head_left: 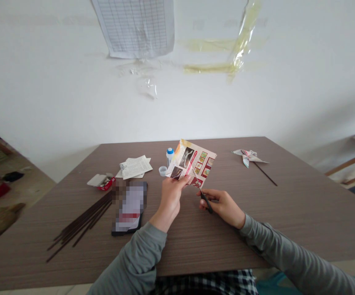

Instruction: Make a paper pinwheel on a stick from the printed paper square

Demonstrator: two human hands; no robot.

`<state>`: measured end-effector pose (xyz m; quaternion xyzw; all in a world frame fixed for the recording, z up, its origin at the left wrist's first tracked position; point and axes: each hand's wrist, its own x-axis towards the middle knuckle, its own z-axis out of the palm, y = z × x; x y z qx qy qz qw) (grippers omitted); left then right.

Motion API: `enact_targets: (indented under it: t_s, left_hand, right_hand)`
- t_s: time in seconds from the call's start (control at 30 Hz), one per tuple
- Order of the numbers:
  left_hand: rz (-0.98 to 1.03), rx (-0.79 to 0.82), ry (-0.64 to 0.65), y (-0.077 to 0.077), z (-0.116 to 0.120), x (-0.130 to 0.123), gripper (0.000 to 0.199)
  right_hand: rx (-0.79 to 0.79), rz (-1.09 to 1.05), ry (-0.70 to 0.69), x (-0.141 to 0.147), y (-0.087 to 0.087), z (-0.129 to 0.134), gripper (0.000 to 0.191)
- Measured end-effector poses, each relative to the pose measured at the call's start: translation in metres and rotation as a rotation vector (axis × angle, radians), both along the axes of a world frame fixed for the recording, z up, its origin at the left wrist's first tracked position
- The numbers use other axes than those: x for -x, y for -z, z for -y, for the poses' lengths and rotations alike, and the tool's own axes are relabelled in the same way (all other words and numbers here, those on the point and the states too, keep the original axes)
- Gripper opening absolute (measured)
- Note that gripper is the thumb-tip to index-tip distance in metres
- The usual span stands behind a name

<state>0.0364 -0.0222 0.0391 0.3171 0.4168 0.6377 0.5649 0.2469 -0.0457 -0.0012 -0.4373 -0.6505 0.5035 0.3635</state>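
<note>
My left hand [171, 196] grips the lower left edge of a square printed paper [206, 157], with the thumb on top. The paper is tilted up above the table and shows small food pictures and a red band. In my right hand [223, 205] is a pair of scissors [206, 201] with black handles. Their blades reach up over the lower edge of the paper near its middle; I cannot tell how wide apart they are. Behind the paper stands a white bottle with a blue top [169, 153], partly hidden, beside a small clear cap [162, 170].
A paper pinwheel [249, 157] on a dark stick lies at the back right. To the left are printed paper sheets [136, 167], an open red and white box [103, 181] of small items, several dark sticks [80, 219] and a blurred phone [130, 209]. The brown table [288, 229] meets the wall.
</note>
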Motion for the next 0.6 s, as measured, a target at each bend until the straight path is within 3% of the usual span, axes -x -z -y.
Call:
enact_targets:
  t_s: [0.2, 0.33, 0.6]
  left_hand:
    - [-0.009, 0.001, 0.001, 0.001, 0.000, 0.000, 0.047]
    - [-0.006, 0.008, 0.005, 0.003, -0.001, 0.001, 0.046]
    - [0.035, -0.020, 0.010, 0.005, -0.003, 0.000, 0.050]
  right_hand:
    - [0.004, 0.002, 0.011, 0.001, -0.005, 0.000, 0.070]
    - [0.027, -0.010, 0.015, 0.002, -0.009, 0.003, 0.064]
    - [0.042, -0.022, 0.010, 0.001, 0.002, -0.002, 0.069]
